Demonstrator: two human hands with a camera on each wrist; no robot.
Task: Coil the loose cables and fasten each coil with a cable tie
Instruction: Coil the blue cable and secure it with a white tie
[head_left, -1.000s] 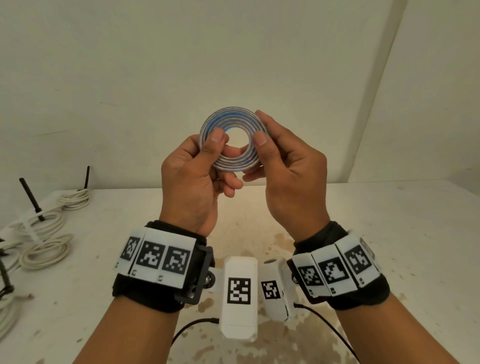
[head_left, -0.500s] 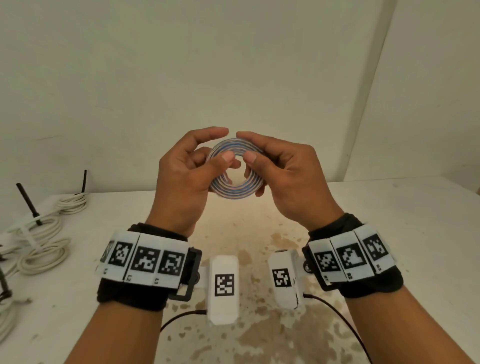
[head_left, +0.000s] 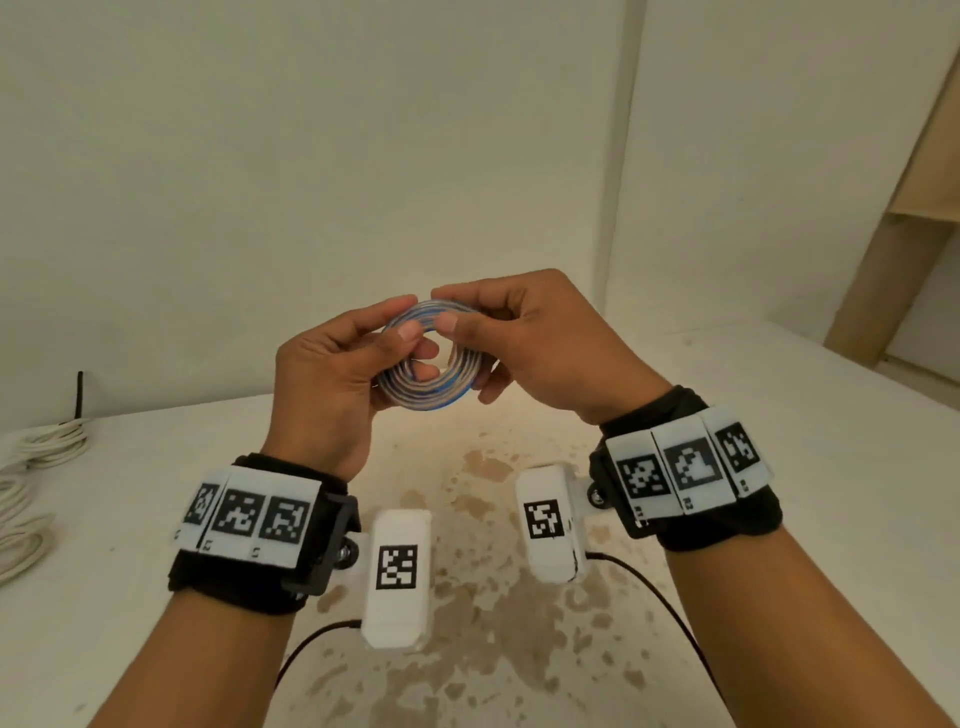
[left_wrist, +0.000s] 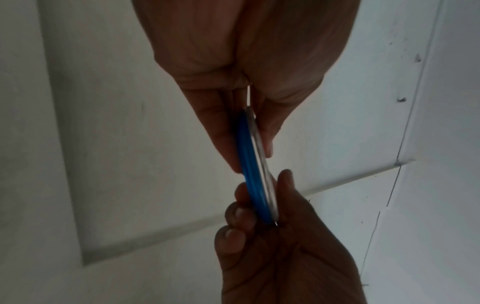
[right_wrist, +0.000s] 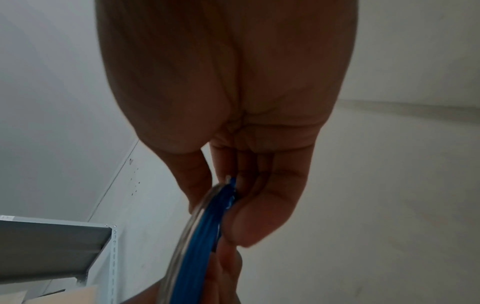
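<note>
While both hands are raised above the middle of the desk (head_left: 779, 467), they share one flat coil of blue and clear cable (head_left: 427, 364), held in the air and touching nothing but fingers. The left hand (head_left: 332, 384) pinches the coil's left side, its thumb lying across the near face at the top of the ring and its fingers curled behind. The right hand (head_left: 540, 343) pinches the right side in the same manner, thumb on the near face next to the left thumb, fingers wrapped behind. From the left wrist view the coil (left_wrist: 255, 164) appears edge-on, a blue band beside a clear one, clamped between thumb and fingers of the left hand (left_wrist: 241, 86) above and of the right hand (left_wrist: 280, 236) below. From the right wrist view the coil (right_wrist: 202, 230) again runs edge-on out of the right hand (right_wrist: 233, 127), with a short cable end poking up between the fingers. No cable tie can be made out on this coil. White cable coils (head_left: 31, 483) lie along the left edge of the desk, one with a black stub (head_left: 80, 394) standing up behind it. Brown stains (head_left: 493, 597) mottle the desk surface under the wrists, and a grey metal shelf (right_wrist: 52, 246) shows in the right wrist view.
</note>
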